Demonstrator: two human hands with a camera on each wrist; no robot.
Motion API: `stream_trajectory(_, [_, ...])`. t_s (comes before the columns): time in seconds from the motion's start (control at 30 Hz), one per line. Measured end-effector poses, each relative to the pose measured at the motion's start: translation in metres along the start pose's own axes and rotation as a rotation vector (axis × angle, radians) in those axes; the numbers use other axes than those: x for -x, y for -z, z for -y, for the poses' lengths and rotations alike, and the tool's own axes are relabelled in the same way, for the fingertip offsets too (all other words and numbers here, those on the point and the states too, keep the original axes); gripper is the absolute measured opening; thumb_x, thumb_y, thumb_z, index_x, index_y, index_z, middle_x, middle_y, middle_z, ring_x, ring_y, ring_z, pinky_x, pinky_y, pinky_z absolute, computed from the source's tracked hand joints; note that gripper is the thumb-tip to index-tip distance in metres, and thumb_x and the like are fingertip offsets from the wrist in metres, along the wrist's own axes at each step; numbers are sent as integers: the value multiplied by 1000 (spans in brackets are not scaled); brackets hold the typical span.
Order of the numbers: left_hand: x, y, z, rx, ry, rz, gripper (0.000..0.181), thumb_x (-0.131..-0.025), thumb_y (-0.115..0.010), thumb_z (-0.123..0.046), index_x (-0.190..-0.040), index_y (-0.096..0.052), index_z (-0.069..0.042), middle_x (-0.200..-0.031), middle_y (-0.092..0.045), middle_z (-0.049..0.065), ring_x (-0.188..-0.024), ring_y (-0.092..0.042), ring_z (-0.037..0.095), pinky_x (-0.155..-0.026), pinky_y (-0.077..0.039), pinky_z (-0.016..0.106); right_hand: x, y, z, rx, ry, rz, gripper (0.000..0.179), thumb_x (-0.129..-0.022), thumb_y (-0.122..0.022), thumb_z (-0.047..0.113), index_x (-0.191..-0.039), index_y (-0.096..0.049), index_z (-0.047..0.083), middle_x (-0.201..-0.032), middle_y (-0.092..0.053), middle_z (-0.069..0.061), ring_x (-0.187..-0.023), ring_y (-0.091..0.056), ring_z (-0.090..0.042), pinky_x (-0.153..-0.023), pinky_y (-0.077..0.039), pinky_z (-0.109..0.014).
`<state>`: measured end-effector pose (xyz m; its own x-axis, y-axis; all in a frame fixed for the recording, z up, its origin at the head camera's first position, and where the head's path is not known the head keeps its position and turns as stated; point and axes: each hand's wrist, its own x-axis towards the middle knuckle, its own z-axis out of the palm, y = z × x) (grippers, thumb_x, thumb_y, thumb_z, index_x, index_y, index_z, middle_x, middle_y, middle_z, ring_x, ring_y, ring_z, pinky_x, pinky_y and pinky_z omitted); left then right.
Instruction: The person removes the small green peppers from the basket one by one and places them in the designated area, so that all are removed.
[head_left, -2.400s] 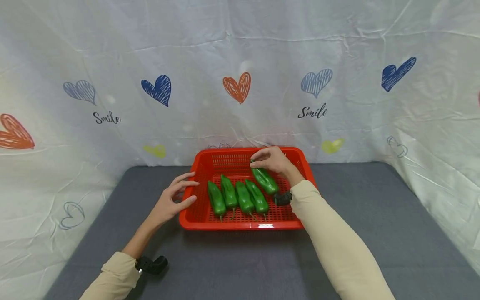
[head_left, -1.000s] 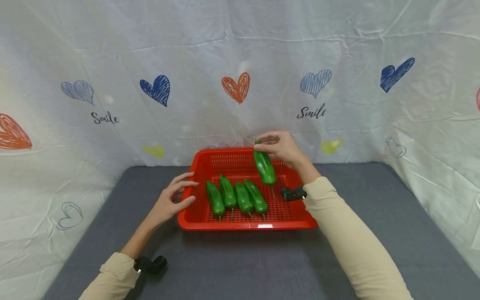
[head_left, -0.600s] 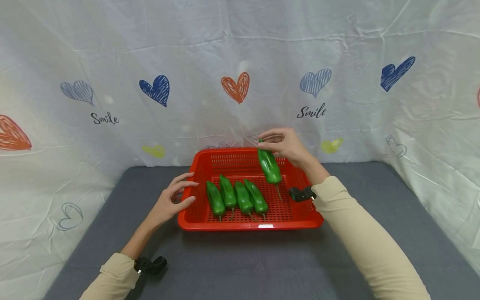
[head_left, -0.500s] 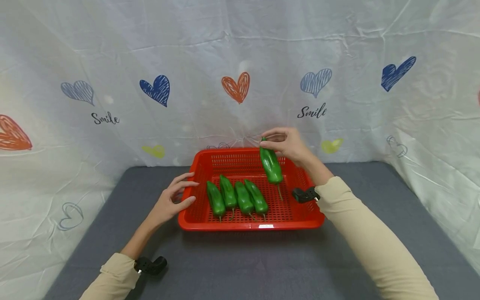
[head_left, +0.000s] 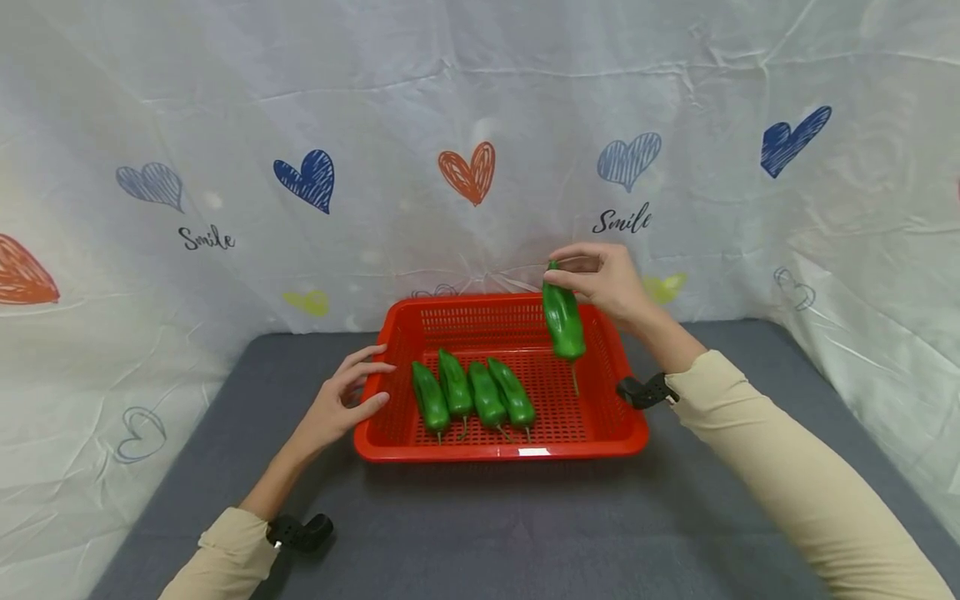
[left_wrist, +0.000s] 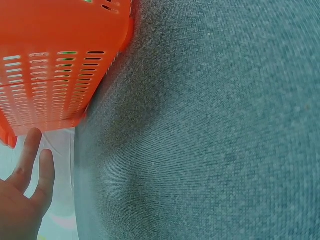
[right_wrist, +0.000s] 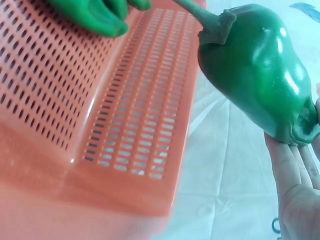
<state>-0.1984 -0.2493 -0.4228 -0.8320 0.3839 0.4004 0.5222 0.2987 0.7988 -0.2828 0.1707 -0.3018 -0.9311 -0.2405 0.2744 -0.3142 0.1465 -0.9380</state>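
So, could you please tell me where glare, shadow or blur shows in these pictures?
Head view: white glare on the near rim of the basket, with a soft shadow on the table in front; left wrist view: a dark shadow beside the basket and a teal cast; right wrist view: bright highlights on the held pepper, while the basket's nearest part looks soft.

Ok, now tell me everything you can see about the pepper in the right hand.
The pepper is long and green, with glossy, smooth-looking skin and a crumpled fold at the tip. At its broader end, a duller green cap leads into a thin stem. It hangs stem-down, tilted slightly, with no cut visible. The right hand pinches its tip between thumb and fingers. From the head view it appears against the right part of the red basket, apparently held clear of it.
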Motion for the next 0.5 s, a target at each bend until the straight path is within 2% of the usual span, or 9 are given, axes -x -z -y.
stream_trajectory(0.17, [1, 0, 0, 4, 0, 5, 41, -94, -66, 4, -134, -61, 0, -158, -34, 10, -124, -50, 25, -78, -45, 35, 3, 13, -2, -41, 23, -1, 28, -92, -78, 8, -118, -72, 1, -104, -72, -13, -89, -70, -23, -73, -58, -38])
stream_trajectory(0.5, [-1, 0, 1, -5, 1, -3, 40, -94, -67, 4, -134, -62, -1, -158, -35, 9, -122, -51, 24, -76, -44, 34, 12, 41, -3, 2, 27, -51, 32, -92, -78, 11, -122, -72, 3, -107, -72, -9, -96, -70, -21, -74, -58, -38])
